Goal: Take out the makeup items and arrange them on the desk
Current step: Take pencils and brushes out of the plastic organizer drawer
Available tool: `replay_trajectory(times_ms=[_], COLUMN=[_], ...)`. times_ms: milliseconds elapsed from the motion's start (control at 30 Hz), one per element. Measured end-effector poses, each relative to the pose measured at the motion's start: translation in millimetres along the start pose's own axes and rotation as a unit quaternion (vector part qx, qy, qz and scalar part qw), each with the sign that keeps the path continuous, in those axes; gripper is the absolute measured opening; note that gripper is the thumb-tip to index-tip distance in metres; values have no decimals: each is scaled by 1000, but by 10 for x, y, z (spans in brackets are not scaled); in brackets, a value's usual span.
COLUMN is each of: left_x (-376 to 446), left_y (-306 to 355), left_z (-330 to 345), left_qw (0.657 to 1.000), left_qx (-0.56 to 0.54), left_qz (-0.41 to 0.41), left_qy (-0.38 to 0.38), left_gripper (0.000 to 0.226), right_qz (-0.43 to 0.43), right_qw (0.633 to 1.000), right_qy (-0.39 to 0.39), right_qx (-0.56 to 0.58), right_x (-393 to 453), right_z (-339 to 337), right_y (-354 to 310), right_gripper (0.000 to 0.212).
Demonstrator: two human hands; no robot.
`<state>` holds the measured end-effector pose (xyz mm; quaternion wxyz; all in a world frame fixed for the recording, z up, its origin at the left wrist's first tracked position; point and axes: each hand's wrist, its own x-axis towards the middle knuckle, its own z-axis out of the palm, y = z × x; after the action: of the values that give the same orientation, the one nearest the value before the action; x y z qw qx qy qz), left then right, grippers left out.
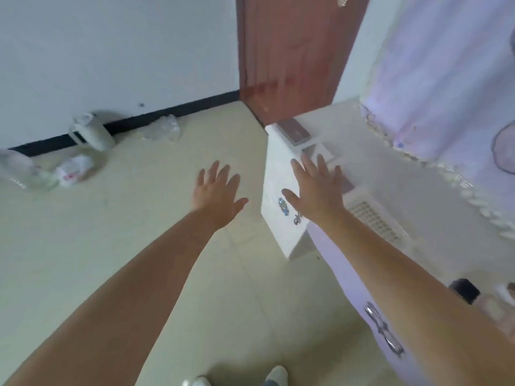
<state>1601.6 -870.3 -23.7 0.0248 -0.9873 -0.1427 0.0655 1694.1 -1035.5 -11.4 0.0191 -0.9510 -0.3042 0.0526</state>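
Head view: both arms reach forward with palms down and fingers spread; the left hand (216, 190) hovers over the pale tiled floor (139, 218), its grip open and holding nothing; the right hand (316, 188) is likewise splayed and empty, held over the near left corner of the white table (390, 174), though whether it touches the surface cannot be told.

The table top runs from that corner away toward the upper right, edged along its far side by a lace-trimmed lilac cloth (446, 79); its front face carries small decorative handles (284, 206), and a lilac drawer front (362, 288) with a silver handle (386, 328) lies nearer the camera.

On the table, a flat dark rectangular case (296, 131) lies by the left edge beyond the right hand, its long axis pointing away toward the brown door (295, 51); a smaller pale flat item (320, 151) lies just beside the fingertips; blur hides what either is; a white perforated tray (376, 218) sits to the right of the forearm, and a dark object (464, 289) stands at the lower right.

The table surface between the tray and the lace edge is open; the floor to the left is wide and bare until the wall, where a white kettle (92, 132) and crumpled plastic bags (72, 168) lie.
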Motion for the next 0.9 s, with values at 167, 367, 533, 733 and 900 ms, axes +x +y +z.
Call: replay_trajectory(times_ms=[167,367,533,733,900], left_x=[-1085,-2877,-4305,-5571,-6315], left_y=[-1572,-3152,-4121,-5037,-5926], left_z=[-24,-11,-169,-165,107], left_qw=[978,910,852,778,729], left_qx=[-34,-51,-22,-8,-14], left_qz=[-205,-411,-522,-627,-685], left_qy=[-2,-4,7,26,18], left_gripper=[54,50,49,59,62], right_qz=[-183,-377,-497,-586,-642], right_qw=[982,926,867,810,767], right_qy=[-29,-33,-24,-19,9], right_qx=[-19,11,21,20,20], right_x=[299,-281,-1039,-1744,-1984], right_z=[-221,-314,-352,-314,-99], right_y=[-1951,-4411,-6154,-7773,-9021], right_gripper=[62,61,60,66,67])
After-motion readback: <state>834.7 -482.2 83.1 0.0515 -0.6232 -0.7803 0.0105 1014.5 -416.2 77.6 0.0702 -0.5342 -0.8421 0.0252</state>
